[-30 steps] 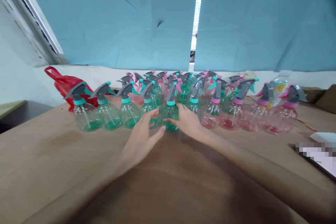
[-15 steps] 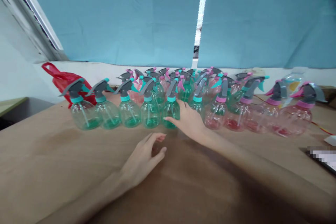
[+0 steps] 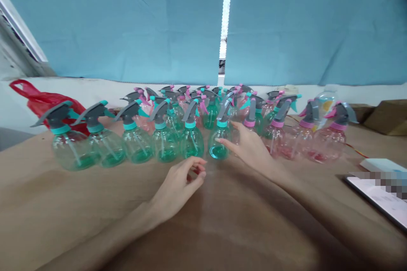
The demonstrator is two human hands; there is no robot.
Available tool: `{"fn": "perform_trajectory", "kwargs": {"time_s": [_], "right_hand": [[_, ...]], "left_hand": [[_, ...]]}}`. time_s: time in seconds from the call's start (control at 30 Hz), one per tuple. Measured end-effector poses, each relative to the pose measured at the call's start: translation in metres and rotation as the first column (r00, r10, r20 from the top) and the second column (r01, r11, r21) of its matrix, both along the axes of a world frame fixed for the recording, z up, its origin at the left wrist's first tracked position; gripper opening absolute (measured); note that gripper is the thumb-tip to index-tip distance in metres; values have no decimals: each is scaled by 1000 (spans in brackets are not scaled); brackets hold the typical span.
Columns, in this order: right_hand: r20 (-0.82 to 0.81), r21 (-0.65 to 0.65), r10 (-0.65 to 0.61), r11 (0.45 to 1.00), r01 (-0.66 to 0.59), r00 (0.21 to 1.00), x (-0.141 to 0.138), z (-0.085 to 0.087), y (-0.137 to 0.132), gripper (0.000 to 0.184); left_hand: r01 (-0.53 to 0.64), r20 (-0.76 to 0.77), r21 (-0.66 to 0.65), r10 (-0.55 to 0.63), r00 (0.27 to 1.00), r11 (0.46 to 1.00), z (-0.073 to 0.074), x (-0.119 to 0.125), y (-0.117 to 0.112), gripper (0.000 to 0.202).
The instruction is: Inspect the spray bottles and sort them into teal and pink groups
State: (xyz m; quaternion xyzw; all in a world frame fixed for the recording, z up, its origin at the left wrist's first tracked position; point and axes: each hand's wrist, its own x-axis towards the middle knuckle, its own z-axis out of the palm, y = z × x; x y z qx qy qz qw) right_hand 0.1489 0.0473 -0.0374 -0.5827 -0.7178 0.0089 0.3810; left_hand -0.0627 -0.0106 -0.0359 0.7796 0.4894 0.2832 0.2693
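Observation:
My right hand [image 3: 252, 150] is closed round the right side of a green spray bottle [image 3: 218, 152] with a turquoise collar, thumb across its front, other fingers partly hidden. The bottle stands upright in the front row. To its left stands another green spray bottle [image 3: 192, 146]. A pink-collared spray bottle [image 3: 249, 123] is mostly hidden behind my right hand. In front of the row, my left hand [image 3: 179, 186] hovers over the table with fingers loosely curled, thumb slightly apart, holding nothing. Several green bottles [image 3: 138, 148] line the left; pink ones [image 3: 327, 146] line the right.
Behind the front row stand more spray bottles [image 3: 210, 114] in green and pink. A red plastic bag [image 3: 51, 103] lies at the back left. To the right are a clear bottle [image 3: 327, 97], a brown box [image 3: 389, 116], a white box [image 3: 381, 164] and a tablet-like device [image 3: 378, 199].
My right hand has moved from one green bottle to the green bottle on its right. My left hand's fingers have curled closer to the thumb. The view has shifted rightward.

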Motion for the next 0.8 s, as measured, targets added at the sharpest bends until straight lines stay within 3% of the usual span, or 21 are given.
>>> {"fn": "perform_trajectory", "kwargs": {"time_s": [0.13, 0.37, 0.5, 0.6, 0.7, 0.8], "right_hand": [[-51, -85, -10, 996, 6, 999, -11, 1, 17, 77], [-7, -130, -22, 991, 21, 1000, -14, 1, 21, 57], [35, -125, 17, 992, -12, 999, -13, 2, 0, 53], [61, -115, 58, 992, -50, 996, -11, 3, -25, 47], [84, -107, 110, 989, -101, 990, -8, 3, -52, 42], [106, -83, 190, 980, -182, 976, -5, 1, -74, 55]], "left_hand": [[-5, 24, -37, 6, 1000, 999, 5, 5, -5, 16], [-58, 62, -38, 60, 996, 998, 20, 10, -16, 14], [-176, 168, 80, 161, 973, 981, 21, 19, -8, 18], [-222, 218, 147, 187, 958, 964, 21, 32, 3, 41], [-145, 232, 150, 108, 967, 978, 25, 48, 9, 60], [-52, 261, 100, 25, 965, 994, 31, 62, 6, 62]]}}
